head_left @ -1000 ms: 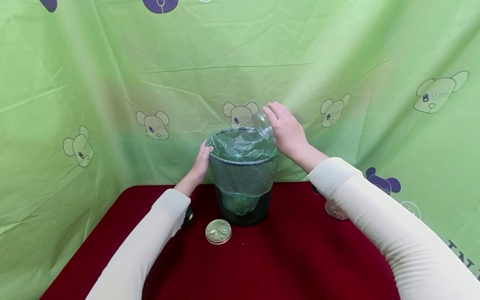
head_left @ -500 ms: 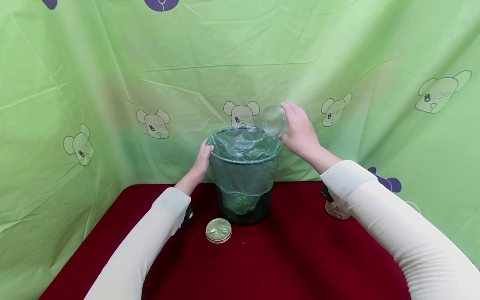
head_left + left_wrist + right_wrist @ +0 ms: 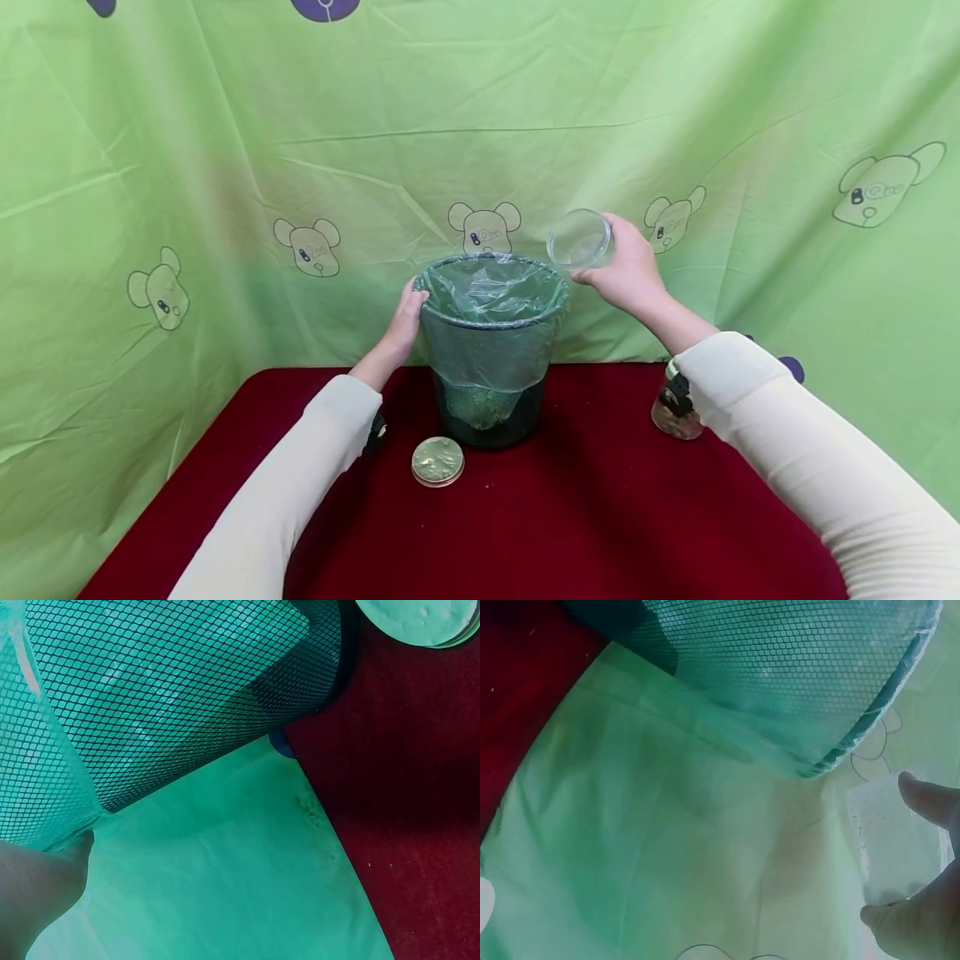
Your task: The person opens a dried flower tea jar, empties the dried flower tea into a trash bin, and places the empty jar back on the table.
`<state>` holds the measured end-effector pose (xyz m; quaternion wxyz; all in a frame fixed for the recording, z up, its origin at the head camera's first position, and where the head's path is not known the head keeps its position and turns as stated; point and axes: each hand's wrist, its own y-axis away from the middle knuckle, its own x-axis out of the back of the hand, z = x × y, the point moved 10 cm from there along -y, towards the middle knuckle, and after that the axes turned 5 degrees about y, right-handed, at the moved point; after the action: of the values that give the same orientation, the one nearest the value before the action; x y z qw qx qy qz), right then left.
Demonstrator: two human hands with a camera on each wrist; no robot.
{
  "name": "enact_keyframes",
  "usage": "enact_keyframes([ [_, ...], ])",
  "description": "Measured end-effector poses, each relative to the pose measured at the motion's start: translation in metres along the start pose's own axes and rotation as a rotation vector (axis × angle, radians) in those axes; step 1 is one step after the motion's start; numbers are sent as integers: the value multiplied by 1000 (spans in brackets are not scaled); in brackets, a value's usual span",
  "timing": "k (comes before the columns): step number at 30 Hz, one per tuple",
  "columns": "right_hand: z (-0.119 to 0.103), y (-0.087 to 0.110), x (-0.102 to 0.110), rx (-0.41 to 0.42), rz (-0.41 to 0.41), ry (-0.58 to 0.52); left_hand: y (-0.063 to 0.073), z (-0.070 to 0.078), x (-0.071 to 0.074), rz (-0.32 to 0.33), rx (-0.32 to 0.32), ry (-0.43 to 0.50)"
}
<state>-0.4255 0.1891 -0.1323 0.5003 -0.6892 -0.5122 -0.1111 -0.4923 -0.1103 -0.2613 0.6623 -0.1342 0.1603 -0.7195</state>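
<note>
A black mesh trash can (image 3: 491,421) lined with a clear plastic bag (image 3: 491,354) stands upright toward the back of the table. My left hand (image 3: 403,321) grips its left rim over the folded bag, the thumb lying on top. In the left wrist view that hand (image 3: 45,889) is partly seen beside the mesh wall. A clear jar (image 3: 579,240) is held in my right hand (image 3: 630,262), tilted, just right of and above the can's rim; nothing shows inside it. The right wrist view has fingers and thumb around the jar (image 3: 896,840), apart from the can.
Gold-coloured jar lids (image 3: 437,461) lie stacked in front of the can. A second clear jar (image 3: 677,421) with brownish contents stands at the right, partly behind the right wrist. The table has a dark red cloth (image 3: 600,517), and a green curtain (image 3: 375,108) hangs behind.
My right hand has moved right, carrying the jar from over the can's opening to beside the rim, and has turned it so its round end faces the head camera. My left hand stays put.
</note>
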Motion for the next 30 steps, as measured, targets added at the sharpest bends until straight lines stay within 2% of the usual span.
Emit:
enact_keyframes([
  [10, 23, 13, 2, -97, -42, -75, -1, -1, 1, -2, -3, -3],
  [16, 34, 20, 4, -147, -57, -87, 2, 4, 0, -12, -2, 16],
  [21, 44, 26, 5, -168, -72, -98, -1, -2, 1, 1, 6, 0],
  [30, 59, 41, 3, -183, -101, -140, -1, -1, 0, 1, 5, -9],
])
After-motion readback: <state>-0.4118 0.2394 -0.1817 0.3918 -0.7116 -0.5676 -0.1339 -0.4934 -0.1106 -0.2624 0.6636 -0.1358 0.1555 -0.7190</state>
